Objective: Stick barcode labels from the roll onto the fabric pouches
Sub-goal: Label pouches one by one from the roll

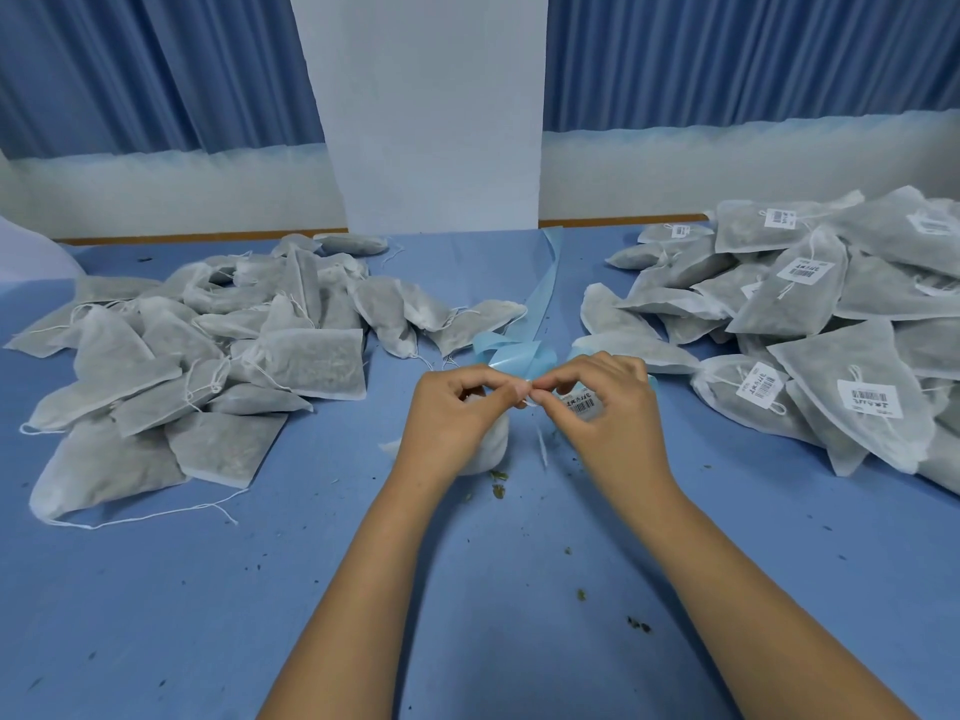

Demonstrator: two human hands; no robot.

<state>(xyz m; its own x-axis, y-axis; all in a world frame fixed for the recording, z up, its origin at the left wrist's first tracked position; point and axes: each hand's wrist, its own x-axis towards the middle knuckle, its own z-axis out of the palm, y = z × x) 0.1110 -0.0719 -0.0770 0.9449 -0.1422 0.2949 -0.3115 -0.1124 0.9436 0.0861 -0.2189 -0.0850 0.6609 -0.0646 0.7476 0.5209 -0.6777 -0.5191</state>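
Note:
My left hand (457, 413) and my right hand (605, 407) meet fingertip to fingertip at the middle of the blue table. Both pinch the label roll's blue backing strip (511, 356) at its near end. A white barcode label (581, 406) shows under my right fingers. A white fabric pouch (491, 446) lies beneath my left hand, mostly hidden by it. A heap of unlabelled grey pouches (208, 350) lies to the left. A heap of pouches bearing barcode labels (831, 330) lies to the right.
The empty blue backing strip trails away to the far table edge (553, 252). A white pillar (431, 111) and blue curtains stand behind the table. Small green crumbs (497, 483) and loose threads dot the blue table cloth (208, 615) near my arms.

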